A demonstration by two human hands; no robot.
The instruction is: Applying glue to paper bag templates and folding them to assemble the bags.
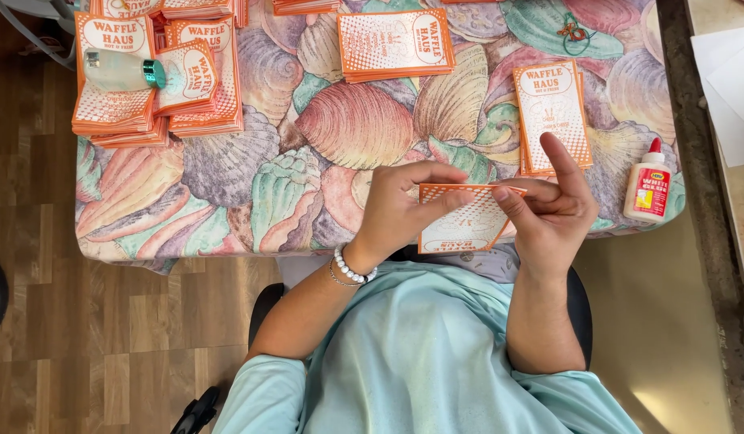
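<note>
now | both hands' fingers [436,202] pinch orange paper sleeve [460,219] | glue bottle [647,182] right | sleeve stacks [151,76] beyond

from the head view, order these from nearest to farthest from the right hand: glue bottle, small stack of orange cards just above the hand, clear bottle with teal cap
1. Small stack of orange cards: just above the right hand, on the shell-print cloth.
2. Glue bottle: a little farther, at the table's right edge. These two run fairly close.
3. Clear bottle with teal cap: plainly farthest, lying on the card stacks at the far left.

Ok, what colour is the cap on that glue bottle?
Red, on the white glue bottle; the head view shows it at the table's right edge.
</note>
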